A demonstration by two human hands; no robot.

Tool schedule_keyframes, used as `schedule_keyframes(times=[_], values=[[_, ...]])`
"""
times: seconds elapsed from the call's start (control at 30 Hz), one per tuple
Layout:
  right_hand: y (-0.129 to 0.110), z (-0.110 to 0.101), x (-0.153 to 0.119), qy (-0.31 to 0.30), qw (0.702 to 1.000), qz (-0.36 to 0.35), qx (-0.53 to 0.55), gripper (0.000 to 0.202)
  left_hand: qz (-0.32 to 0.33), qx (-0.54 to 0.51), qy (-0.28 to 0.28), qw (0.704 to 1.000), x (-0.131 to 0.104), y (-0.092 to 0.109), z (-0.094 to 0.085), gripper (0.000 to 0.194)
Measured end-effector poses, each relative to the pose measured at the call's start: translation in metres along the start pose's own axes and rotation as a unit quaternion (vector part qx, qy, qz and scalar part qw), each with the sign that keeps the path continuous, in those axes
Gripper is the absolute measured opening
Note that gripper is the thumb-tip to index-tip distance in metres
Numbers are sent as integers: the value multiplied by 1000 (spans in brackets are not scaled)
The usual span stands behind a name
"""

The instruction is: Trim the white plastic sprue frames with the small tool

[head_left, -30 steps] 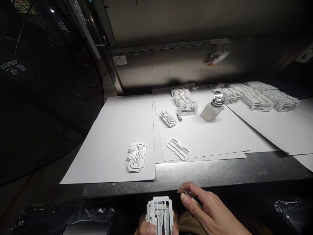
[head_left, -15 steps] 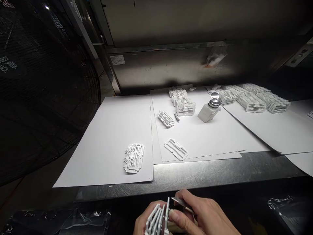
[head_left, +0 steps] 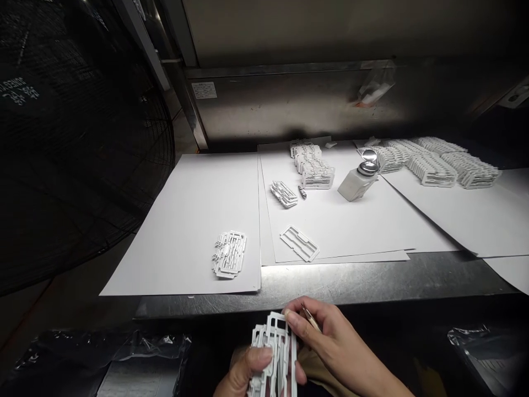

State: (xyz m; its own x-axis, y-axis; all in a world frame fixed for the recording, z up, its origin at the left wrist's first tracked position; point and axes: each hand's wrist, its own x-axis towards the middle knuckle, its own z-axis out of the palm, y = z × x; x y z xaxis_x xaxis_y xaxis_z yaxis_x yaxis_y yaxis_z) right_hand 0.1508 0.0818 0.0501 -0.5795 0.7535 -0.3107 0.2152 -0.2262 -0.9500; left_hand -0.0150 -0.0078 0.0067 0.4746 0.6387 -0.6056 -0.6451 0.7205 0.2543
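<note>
Left hand (head_left: 248,369) grips a small stack of white plastic frames (head_left: 276,353) from below, thumb across the front face, frames held upright just off the near edge of the surface (head_left: 372,281). Right hand (head_left: 330,342) pinches a thin metal tool (head_left: 309,318) between thumb and fingers, index fingertip touching the top right corner of the held frames. Ahead on the surface, a white paper sheet (head_left: 194,220) carries a flat pile of frames (head_left: 230,254); on the adjoining sheet lie a single frame (head_left: 300,243), a smaller frame bundle (head_left: 284,194) with a small metal piece (head_left: 302,192) just beside it, and a leaning row of frames (head_left: 312,164). A white dispenser bottle (head_left: 357,180) with its metal lid flipped open stands near that row. Farther right, long rows of frames (head_left: 433,160) rest on another sheet. Clear plastic bags (head_left: 136,358) lie low at left; a dark fan grille (head_left: 82,138) fills the left side.
</note>
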Motion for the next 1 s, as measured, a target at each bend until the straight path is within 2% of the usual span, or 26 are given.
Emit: schedule_keyframes(times=[0.17,0.3,0.4,0.5,0.57,0.73,0.83,0.9,0.97,1.0], values=[[-1,3,0,29,1000,-2,-10,31,42,-57,-31,997,8,-8,-4,45],[1,5,-1,29,999,-4,-35,39,43,-59,-76,994,11,-12,-8,49],[3,1,-1,26,999,22,11,40,34,-70,-91,993,11,-12,-9,56],[6,-7,-1,-7,994,49,97,43,17,-112,-92,989,11,-12,-6,63],[9,-9,-3,-22,992,59,114,46,14,-129,-80,988,11,-13,-5,62],[16,5,-7,-76,981,83,156,46,6,-62,-47,997,11,-18,-4,73],[17,13,-9,-58,992,78,83,39,29,-8,-51,998,6,-18,-1,73],[15,14,-10,-22,997,68,-20,34,58,23,-60,996,2,-18,3,56],[11,13,-9,-48,995,67,-59,36,90,52,-64,992,-3,-18,7,42],[8,13,-9,-88,993,71,-42,36,104,59,-61,991,-4,-19,9,46]])
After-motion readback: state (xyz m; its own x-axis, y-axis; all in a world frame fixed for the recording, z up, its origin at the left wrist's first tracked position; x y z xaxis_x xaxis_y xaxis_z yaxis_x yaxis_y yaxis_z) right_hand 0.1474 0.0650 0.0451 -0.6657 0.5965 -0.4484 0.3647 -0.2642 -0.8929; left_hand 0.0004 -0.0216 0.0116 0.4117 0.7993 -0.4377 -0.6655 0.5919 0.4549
